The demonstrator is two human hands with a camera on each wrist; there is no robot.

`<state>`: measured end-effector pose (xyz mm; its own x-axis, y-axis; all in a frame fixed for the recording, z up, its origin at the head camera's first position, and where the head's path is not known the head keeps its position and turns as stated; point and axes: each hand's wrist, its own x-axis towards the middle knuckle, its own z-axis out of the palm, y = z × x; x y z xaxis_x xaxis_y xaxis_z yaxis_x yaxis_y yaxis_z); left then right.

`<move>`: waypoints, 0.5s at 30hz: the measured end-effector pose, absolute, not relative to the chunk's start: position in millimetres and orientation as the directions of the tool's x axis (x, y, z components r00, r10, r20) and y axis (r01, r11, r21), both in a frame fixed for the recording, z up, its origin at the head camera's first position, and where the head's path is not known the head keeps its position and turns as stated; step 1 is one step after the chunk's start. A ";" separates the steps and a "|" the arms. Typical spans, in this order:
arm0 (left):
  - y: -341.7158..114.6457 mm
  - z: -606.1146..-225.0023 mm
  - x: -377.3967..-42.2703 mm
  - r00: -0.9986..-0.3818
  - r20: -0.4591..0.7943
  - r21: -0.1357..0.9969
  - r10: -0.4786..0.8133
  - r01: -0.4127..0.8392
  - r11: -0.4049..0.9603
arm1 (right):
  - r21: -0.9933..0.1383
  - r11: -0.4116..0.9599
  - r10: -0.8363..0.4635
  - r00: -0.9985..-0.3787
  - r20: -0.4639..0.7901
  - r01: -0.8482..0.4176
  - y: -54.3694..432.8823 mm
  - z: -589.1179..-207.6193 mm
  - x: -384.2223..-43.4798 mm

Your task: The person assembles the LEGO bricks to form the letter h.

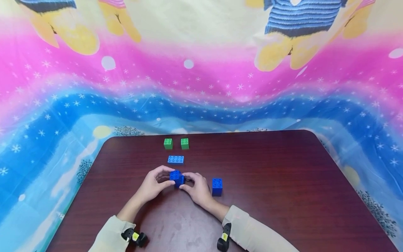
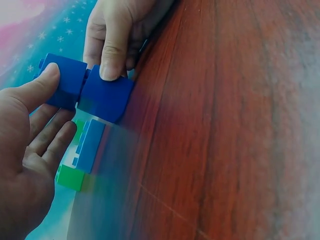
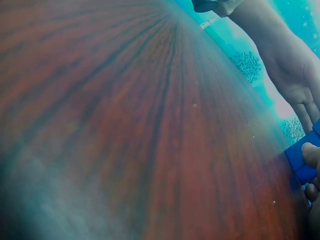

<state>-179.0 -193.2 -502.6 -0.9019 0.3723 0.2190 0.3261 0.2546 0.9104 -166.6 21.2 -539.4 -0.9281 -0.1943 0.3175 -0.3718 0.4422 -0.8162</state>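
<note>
Two dark blue toy building bricks are between my hands, above the near middle of the table. My left hand (image 1: 153,185) pinches the upper blue brick (image 2: 69,80) between thumb and fingers, its other fingers spread below. My right hand (image 1: 199,189) grips the lower blue brick (image 2: 106,95), with the thumb flat on its side. The bricks meet offset at a slight angle, studs showing in a narrow gap; I cannot tell whether they are joined. In the right wrist view only part of the blue brick (image 3: 300,162) shows, at the right edge.
Another dark blue brick (image 1: 217,187) stands just right of my right hand. Beyond the hands lies a lighter blue brick (image 1: 175,160), with two green bricks (image 1: 168,144) farther back near the edge of the brown table (image 1: 267,168). A patterned cloth (image 1: 201,80) hangs behind.
</note>
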 end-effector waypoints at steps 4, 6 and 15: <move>-191.5 -502.0 -180.3 -0.898 0.217 0.907 0.382 0.331 0.261 | -0.822 0.439 -0.197 -0.931 0.306 -0.363 20.6 -538.7 -165.9; -190.9 -501.4 -180.4 -0.899 0.213 0.903 0.383 0.331 0.274 | -0.822 0.439 -0.198 -0.932 0.303 -0.361 20.6 -539.0 -165.7; -189.0 -498.3 -182.1 -0.899 0.194 0.884 0.391 0.333 0.327 | -0.817 0.444 -0.197 -0.930 0.310 -0.367 21.6 -540.9 -167.2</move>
